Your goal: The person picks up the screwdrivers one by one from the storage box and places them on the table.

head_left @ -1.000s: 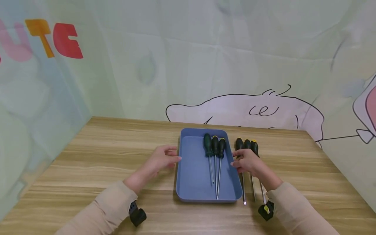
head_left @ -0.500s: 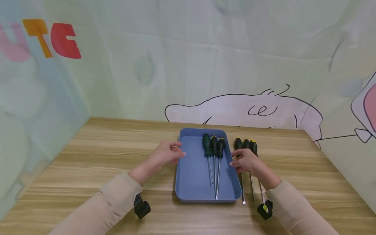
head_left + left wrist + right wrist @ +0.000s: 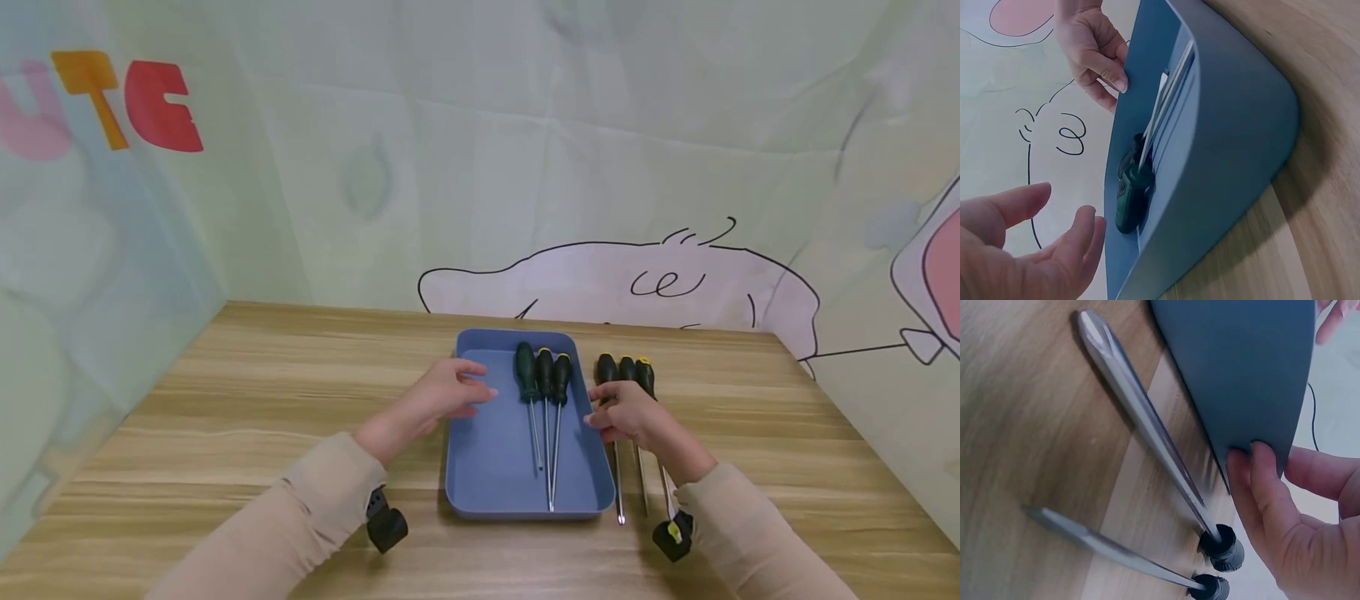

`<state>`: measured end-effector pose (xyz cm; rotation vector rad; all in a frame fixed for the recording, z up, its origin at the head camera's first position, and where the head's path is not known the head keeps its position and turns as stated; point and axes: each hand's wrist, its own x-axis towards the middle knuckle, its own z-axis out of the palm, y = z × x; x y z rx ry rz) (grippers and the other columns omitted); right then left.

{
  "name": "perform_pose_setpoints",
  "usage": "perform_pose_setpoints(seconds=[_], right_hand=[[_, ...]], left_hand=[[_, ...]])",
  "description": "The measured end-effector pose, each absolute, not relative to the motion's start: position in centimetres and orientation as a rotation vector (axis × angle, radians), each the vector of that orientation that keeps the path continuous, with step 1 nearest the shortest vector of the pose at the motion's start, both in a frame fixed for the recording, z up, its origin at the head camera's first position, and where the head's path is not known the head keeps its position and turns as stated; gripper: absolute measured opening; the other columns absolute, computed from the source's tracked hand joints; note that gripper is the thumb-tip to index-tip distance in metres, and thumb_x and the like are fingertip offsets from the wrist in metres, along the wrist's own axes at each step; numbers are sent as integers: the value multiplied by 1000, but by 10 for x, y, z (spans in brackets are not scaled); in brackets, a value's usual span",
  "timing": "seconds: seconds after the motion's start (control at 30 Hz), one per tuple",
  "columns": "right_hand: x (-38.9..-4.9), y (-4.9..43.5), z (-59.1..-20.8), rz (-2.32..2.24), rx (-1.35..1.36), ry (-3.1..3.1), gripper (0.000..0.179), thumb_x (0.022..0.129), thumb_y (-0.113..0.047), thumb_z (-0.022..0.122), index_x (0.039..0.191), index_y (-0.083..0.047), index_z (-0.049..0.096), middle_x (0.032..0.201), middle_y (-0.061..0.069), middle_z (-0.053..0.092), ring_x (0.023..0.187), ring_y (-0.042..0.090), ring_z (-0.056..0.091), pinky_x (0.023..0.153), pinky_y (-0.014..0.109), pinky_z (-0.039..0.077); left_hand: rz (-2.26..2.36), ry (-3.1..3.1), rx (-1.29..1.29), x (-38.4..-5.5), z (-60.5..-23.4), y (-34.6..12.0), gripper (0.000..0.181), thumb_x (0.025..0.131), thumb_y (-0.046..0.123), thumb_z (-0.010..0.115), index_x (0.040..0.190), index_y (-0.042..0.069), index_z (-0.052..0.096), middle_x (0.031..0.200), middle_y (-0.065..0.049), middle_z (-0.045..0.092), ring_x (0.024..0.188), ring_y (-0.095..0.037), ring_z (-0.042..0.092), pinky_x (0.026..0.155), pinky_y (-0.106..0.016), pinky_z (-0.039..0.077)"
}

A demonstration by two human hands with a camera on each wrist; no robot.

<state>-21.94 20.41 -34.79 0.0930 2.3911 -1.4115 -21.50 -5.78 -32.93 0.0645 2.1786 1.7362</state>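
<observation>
Wood-grain worktop (image 3: 300,350): one blue tray (image 3: 491,467), lower centre, holding three screwdrivers (image 3: 545,379); three loose screwdrivers (image 3: 628,367), right of centre. My right grip (image 3: 632,412) pinches the tray's right wall; my left grip (image 3: 441,392), spread, hovers over its left side.

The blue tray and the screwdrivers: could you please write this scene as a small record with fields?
Container: blue tray, on a wooden table
In tray: three screwdrivers, handles toward the far end; leftmost handle dark green
Left hand: over the tray's left side, fingers relaxed, holding nothing
Right hand: pinches the rim on the tray's right side
Beside tray: three more screwdrivers to its right, partly hidden by the right hand
</observation>
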Motion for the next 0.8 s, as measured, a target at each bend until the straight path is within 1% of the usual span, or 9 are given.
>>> perform_pose_setpoints(seconds=[0.23,0.37,0.57,0.8], right_hand=[[-218,205,-348,-1433,93,2371,47,83,8,62,125,14,43,95,22,61,75,23,61,70,40,57],[-219,206,-349,-1436,91,2364,47,83,8,62,125,14,43,95,22,61,74,22,61,69,39,57],[-219,206,-348,-1450,94,2338,48,84,7,62,126,15,42,96,21,62,74,21,61,68,38,57],[-220,208,-349,-1464,71,2306,48,84,7,61,127,15,40,93,18,60,71,19,60,66,34,56]], left_hand=[[1758,2141,42,-218,-328,-46,48,87,3,62,130,-8,45,117,-23,54,108,-32,56,86,-39,52],[1768,2103,17,-219,-329,-39,47,87,2,62,130,-9,44,117,-24,54,110,-34,55,85,-40,52],[1780,2068,-28,-223,-333,-29,47,87,1,62,130,-10,44,121,-25,53,112,-36,53,83,-38,53],[1841,1997,-114,-230,-336,-20,47,87,0,61,130,-10,44,126,-25,50,113,-37,52,83,-37,54]])
